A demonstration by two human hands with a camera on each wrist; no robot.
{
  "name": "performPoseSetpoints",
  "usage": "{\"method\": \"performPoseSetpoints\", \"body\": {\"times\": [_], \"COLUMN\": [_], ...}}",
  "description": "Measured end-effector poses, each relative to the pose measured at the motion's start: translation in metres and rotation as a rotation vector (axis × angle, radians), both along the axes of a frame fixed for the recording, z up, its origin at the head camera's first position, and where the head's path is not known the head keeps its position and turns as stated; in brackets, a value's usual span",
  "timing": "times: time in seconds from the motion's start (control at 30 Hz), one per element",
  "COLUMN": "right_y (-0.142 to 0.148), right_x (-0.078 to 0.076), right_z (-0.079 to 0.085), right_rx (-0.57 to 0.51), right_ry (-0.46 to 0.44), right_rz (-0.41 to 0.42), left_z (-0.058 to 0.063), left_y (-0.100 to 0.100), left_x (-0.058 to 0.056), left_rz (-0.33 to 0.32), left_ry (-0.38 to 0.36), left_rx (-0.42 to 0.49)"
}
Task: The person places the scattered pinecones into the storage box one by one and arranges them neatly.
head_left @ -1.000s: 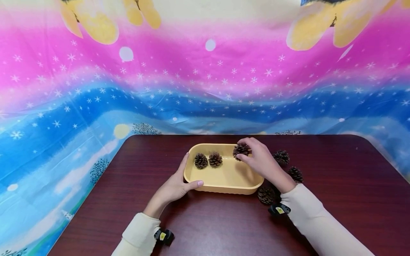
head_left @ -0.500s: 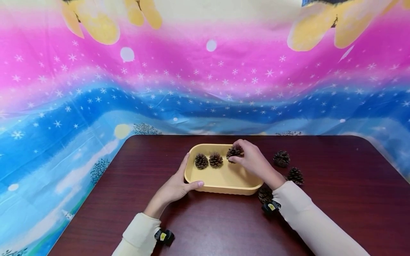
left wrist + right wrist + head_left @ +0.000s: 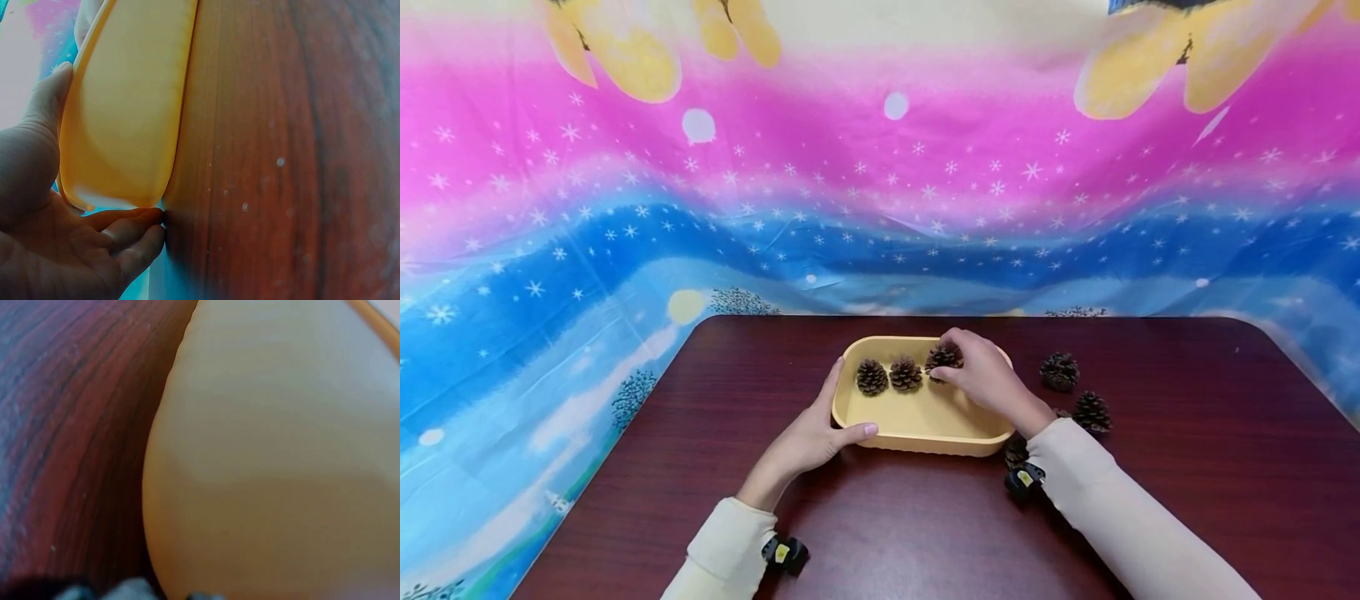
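Note:
A yellow plastic tray stands on the dark wooden table. My left hand holds its left end, thumb on the front rim and fingers along the end wall. The left wrist view shows that hand's fingers against the end of the tray. Inside, two brown pine cones, one at the left and one beside it, sit side by side. My right hand pinches a third pine cone just right of them, partly covered by the fingers. Whether it touches the tray floor I cannot tell.
Right of the tray lie more pine cones: one at the back, one nearer, and one partly hidden by the right wrist's camera. A printed cloth hangs behind the table.
My right hand has carried its pine cone leftward and slightly down, close to the two in the tray. The left hand stays in place on the tray.

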State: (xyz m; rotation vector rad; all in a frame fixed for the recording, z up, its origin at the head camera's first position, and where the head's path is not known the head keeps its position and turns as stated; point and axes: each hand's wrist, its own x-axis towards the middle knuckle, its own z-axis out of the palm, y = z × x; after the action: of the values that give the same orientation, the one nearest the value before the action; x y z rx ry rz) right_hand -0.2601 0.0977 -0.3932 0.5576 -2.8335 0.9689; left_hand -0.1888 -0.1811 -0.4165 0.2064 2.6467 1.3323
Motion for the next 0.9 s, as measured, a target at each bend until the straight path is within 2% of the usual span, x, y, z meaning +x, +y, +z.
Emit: {"method": "performPoseSetpoints", "body": {"times": [0.47, 0.9], "right_y": [-0.0062, -0.0080], "right_x": [-0.0005, 0.0019], "right_z": [-0.0039, -0.0059], "right_rx": [0.085, 0.117], "right_ry": [-0.007, 0.030], "right_rz": [-0.025, -0.025], "left_z": [0.0001, -0.0005], "left_y": [0.0002, 0.0002], "left_x": [-0.0009, -0.0010], "left_rz": [0.004, 0.002], "left_ry": [-0.008, -0.006], "left_rx": [0.002, 0.008]}}
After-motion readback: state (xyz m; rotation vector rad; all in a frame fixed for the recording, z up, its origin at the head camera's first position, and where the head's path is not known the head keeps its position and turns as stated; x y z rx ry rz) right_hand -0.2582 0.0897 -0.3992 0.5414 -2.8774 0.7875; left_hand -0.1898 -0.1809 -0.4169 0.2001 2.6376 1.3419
